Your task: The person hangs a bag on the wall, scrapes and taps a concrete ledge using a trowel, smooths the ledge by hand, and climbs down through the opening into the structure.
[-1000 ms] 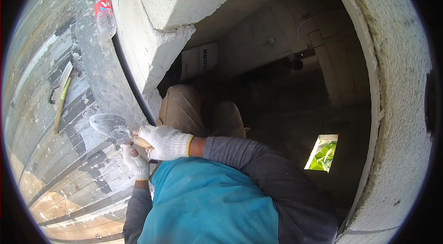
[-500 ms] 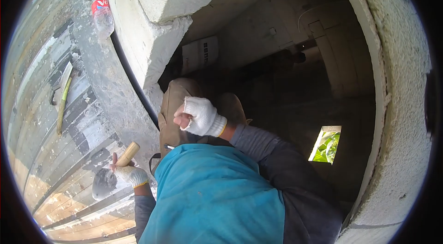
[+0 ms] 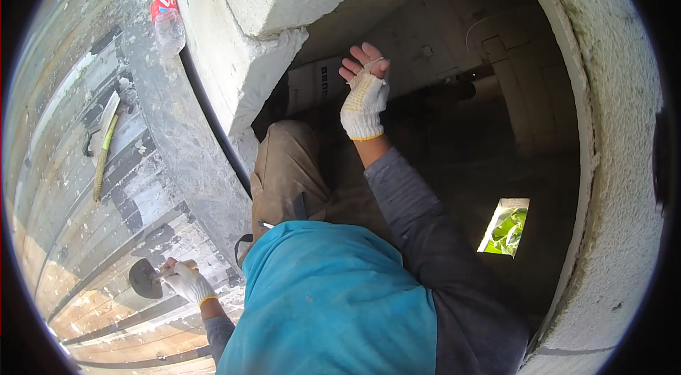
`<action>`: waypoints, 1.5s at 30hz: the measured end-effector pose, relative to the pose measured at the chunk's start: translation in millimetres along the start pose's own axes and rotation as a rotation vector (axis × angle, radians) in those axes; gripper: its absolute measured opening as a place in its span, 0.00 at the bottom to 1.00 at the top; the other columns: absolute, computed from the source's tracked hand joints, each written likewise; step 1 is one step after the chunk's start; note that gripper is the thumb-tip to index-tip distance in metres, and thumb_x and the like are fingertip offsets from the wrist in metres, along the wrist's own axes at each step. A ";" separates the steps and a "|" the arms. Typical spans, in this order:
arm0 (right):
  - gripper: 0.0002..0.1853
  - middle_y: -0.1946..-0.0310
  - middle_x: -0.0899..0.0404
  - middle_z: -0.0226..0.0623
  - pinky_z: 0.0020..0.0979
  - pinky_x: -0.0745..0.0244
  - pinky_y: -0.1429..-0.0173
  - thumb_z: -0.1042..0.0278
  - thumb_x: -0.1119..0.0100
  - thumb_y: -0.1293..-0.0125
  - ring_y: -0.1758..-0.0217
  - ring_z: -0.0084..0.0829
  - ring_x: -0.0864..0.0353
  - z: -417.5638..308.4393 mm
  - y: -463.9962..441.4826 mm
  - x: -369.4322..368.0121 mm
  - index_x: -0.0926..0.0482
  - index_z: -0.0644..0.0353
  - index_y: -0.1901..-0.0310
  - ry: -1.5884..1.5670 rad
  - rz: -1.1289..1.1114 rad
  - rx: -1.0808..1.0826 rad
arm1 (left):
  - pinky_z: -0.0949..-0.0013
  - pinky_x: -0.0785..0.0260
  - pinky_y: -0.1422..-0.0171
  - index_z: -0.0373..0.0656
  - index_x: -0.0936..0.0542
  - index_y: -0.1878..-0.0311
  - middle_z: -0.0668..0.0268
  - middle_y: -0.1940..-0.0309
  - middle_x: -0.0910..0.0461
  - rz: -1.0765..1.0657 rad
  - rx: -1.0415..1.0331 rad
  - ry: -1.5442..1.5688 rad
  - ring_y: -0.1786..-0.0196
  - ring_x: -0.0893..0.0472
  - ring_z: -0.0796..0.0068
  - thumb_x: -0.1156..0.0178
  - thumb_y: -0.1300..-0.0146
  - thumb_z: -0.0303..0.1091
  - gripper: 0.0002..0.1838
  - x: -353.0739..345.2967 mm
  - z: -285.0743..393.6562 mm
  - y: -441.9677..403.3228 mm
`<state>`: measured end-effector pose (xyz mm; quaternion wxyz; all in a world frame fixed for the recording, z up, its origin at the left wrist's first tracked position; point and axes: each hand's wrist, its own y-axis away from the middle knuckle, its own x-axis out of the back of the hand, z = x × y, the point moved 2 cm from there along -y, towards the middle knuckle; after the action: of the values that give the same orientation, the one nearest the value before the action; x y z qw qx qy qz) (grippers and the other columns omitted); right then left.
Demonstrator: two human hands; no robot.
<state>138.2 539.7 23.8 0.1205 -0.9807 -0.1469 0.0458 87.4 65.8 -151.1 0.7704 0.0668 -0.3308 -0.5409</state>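
My left hand (image 3: 189,284), in a white glove with bare fingertips, is closed around a trowel (image 3: 145,279) over the boards at the lower left. The dark rounded blade points left; part of the wooden handle shows at the hand. My right hand (image 3: 366,95), in a similar glove, is raised above the dark opening beyond my knee. Its fingers are apart and bent a little, with nothing in them. On the boards at the left lies a tool with a green-yellow handle (image 3: 105,159) and a pale flat blade.
A plastic bottle with a red label (image 3: 168,20) lies on the grey ledge by the pale block wall (image 3: 213,42). A printed white box or bag (image 3: 312,83) is in the dark space. A rough wall edge (image 3: 610,127) curves along the right, near a small bright opening (image 3: 505,227).
My right hand has moved from my lap up and outward, and its fingers have opened. My left hand has turned the trowel, so its blade now points left and the handle shows less.
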 end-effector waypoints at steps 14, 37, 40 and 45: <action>0.55 0.37 0.31 0.48 0.45 0.37 0.28 0.18 0.47 0.41 0.37 0.42 0.29 -55.9 13.7 -84.8 0.36 0.66 0.32 -0.205 -0.236 0.335 | 0.53 0.34 0.35 0.35 0.24 0.44 0.47 0.45 0.23 -0.182 0.018 -0.643 0.40 0.25 0.47 0.46 0.32 0.37 0.19 -50.2 -129.4 29.5; 0.33 0.47 0.28 0.40 0.39 0.25 0.41 0.32 0.55 0.26 0.51 0.35 0.22 70.0 89.3 -21.9 0.32 0.57 0.40 0.314 -0.355 -0.144 | 0.52 0.35 0.34 0.39 0.18 0.48 0.48 0.45 0.22 0.013 -0.152 -0.541 0.37 0.29 0.43 0.43 0.37 0.40 0.19 -90.9 -45.8 36.7; 0.27 0.59 0.26 0.35 0.34 0.24 0.54 0.41 0.44 0.28 0.61 0.31 0.23 73.2 131.8 -31.0 0.27 0.61 0.47 0.430 -0.943 -0.197 | 0.54 0.33 0.37 0.41 0.17 0.52 0.50 0.49 0.22 0.104 -0.096 -0.435 0.40 0.27 0.46 0.38 0.40 0.40 0.17 -94.5 -44.9 39.0; 0.19 0.56 0.20 0.46 0.44 0.25 0.52 0.57 0.30 0.41 0.55 0.46 0.20 78.9 155.0 -139.4 0.20 0.62 0.54 0.444 -1.582 0.401 | 0.59 0.30 0.40 0.41 0.20 0.48 0.54 0.48 0.22 0.018 0.125 -0.472 0.42 0.23 0.54 0.37 0.39 0.43 0.19 -93.7 -38.1 31.9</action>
<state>38.5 371.8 -83.6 0.3147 -0.5351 -0.7523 -0.2205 116.4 151.3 -206.8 0.6711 -0.0170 -0.5348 -0.5131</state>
